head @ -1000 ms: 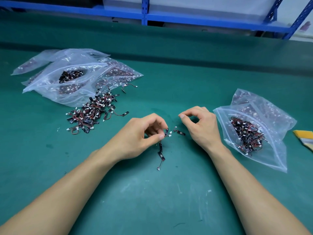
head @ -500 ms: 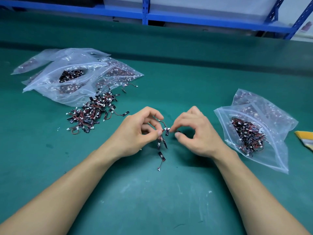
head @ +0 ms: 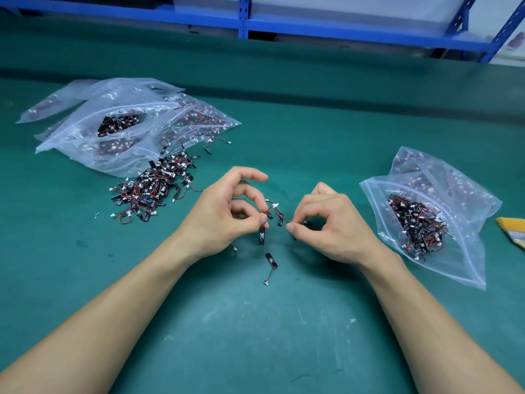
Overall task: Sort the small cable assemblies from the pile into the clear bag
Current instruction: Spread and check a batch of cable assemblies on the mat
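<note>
My left hand [head: 224, 217] pinches a small black-tabbed, red-wired cable assembly [head: 262, 235] between thumb and forefinger, the other fingers curled loosely. My right hand [head: 332, 226], just beside it, pinches the red wire of a second assembly [head: 280, 219]. Nearer me, a loose assembly [head: 271, 260] lies on the green table mat [head: 255, 336]. The tangled pile [head: 153, 189] sits beyond my left hand. The clear plastic bag [head: 468, 265], partly filled, lies right of my right hand.

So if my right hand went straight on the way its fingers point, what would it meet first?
The right hand points left, toward the left hand. First in line are the cable assemblies held between the two hands, then the left hand itself, though depth is unclear.
</note>
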Demonstrator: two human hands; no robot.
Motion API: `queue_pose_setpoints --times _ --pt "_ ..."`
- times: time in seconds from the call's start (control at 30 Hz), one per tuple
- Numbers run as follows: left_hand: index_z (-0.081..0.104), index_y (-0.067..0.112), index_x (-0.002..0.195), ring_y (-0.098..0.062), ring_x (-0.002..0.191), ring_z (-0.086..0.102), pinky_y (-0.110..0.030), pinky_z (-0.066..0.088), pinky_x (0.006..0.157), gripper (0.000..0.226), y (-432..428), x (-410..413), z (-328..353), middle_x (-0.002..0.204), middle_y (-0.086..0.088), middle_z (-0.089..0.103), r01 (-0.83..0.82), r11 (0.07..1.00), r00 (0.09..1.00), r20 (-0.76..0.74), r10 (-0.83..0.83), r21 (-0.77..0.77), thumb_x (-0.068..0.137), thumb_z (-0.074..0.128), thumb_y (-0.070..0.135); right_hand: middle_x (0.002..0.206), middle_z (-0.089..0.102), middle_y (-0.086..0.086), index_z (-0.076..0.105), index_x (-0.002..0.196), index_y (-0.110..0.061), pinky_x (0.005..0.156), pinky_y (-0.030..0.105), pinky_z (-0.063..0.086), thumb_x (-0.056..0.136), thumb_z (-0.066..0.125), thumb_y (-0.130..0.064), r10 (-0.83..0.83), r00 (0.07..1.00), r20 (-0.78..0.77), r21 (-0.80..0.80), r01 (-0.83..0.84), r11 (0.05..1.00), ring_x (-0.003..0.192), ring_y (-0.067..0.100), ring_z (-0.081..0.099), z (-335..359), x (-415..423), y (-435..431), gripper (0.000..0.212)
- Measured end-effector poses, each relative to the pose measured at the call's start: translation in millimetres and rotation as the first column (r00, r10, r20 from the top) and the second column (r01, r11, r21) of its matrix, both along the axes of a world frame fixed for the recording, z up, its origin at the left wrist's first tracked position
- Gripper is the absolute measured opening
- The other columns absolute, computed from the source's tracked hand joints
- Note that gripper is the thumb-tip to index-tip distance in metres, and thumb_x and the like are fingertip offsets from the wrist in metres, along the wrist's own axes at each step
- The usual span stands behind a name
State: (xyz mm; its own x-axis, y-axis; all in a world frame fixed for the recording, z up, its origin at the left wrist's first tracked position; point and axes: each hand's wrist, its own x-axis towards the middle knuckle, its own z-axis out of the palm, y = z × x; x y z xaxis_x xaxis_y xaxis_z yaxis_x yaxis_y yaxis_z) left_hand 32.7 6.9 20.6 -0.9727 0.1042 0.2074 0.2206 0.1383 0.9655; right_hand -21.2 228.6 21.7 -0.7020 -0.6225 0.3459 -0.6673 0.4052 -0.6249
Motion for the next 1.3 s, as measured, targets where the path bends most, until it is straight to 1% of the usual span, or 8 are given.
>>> queue_pose_setpoints --times 0.2,0.43,0.63,0.83,1.0,1.1,1.23,1.3 --pt "0.055 0.029 0.114 -0.022 0.069 0.073 -0.026 0.055 0.077 0.050 -4 2 -1 0.087 0.007 0.064 -0.017 0.982 0.998 -0.062 0.006 -0.187 0.078 0.070 -0.002 0.060 0.058 -0.015 0.064 0.057 -0.014 0.073 0.025 0.032 0.076 0.075 -0.018 -0.065 0.998 -0.025 0.022 0.065 0.998 0.072 0.018 0.041 0 0 2 0.023" --pt "0.059 0.027 0.114 -0.012 0.069 0.070 -0.031 0.056 0.071 0.045 -4 4 -2 0.088 0.008 0.065 0.040 0.883 0.984 -0.136 -0.116 -0.467 0.080 0.073 0.001 0.055 0.055 -0.016 0.066 0.054 -0.018 0.076 0.036 0.040 0.077 0.075 -0.031 0.075 0.997 0.011 0.201 -0.076 0.977 0.071 0.008 0.039 -2 0 6 0.028" --pt "0.064 0.022 0.112 -0.012 0.067 0.068 -0.027 0.055 0.066 0.039 -4 3 -5 0.085 0.009 0.065 0.027 0.851 0.974 -0.179 -0.142 -0.525 0.081 0.073 0.001 0.055 0.059 -0.011 0.066 0.054 -0.020 0.071 0.030 0.035 0.078 0.076 -0.038 0.093 0.996 -0.002 0.275 -0.089 0.957 0.070 0.009 0.038 -6 -1 2 0.031" --pt "0.067 0.019 0.109 -0.013 0.067 0.067 -0.032 0.056 0.068 0.033 -6 2 -6 0.085 0.009 0.067 -0.005 0.851 0.966 -0.222 -0.131 -0.526 0.082 0.076 0.004 0.050 0.055 -0.008 0.053 0.045 -0.023 0.070 0.031 0.037 0.081 0.078 -0.039 0.059 0.998 -0.013 0.309 -0.052 0.950 0.069 0.011 0.037 -5 0 1 0.047" --pt "0.069 0.021 0.105 -0.009 0.069 0.064 -0.016 0.050 0.067 0.024 -14 -1 -3 0.083 0.016 0.067 -0.127 0.827 0.948 -0.312 -0.060 -0.547 0.085 0.074 0.008 0.044 0.045 -0.005 0.040 0.043 -0.024 0.070 0.028 0.032 0.084 0.068 -0.040 -0.027 0.997 -0.075 0.296 0.048 0.954 0.070 -0.009 0.041 -3 0 3 0.052" --pt "0.070 0.022 0.102 -0.008 0.069 0.064 -0.015 0.049 0.066 0.019 -25 -4 0 0.081 0.015 0.068 -0.245 0.806 0.934 -0.354 0.048 -0.538 0.085 0.071 0.014 0.052 0.050 -0.011 0.053 0.050 -0.019 0.070 0.031 0.033 0.080 0.066 -0.040 -0.059 0.989 -0.136 0.243 0.091 0.966 0.068 0.003 0.038 1 3 2 0.039" --pt "0.070 0.022 0.099 -0.004 0.068 0.061 -0.012 0.044 0.069 0.016 -43 -11 1 0.079 0.019 0.065 -0.455 0.708 0.873 -0.425 0.238 -0.540 0.085 0.071 0.014 0.077 0.061 -0.012 0.077 0.077 -0.025 0.073 0.042 0.042 0.079 0.077 -0.041 0.134 0.981 -0.143 0.231 -0.099 0.968 0.076 0.017 0.043 5 14 -7 0.017" --pt "0.070 0.023 0.100 -0.004 0.065 0.059 -0.023 0.049 0.073 0.017 -51 -13 1 0.079 0.019 0.064 -0.523 0.657 0.843 -0.443 0.306 -0.543 0.085 0.072 0.015 0.082 0.060 -0.012 0.080 0.086 -0.029 0.073 0.043 0.042 0.078 0.079 -0.045 0.211 0.970 -0.124 0.265 -0.172 0.949 0.079 0.014 0.042 3 18 -12 0.017"
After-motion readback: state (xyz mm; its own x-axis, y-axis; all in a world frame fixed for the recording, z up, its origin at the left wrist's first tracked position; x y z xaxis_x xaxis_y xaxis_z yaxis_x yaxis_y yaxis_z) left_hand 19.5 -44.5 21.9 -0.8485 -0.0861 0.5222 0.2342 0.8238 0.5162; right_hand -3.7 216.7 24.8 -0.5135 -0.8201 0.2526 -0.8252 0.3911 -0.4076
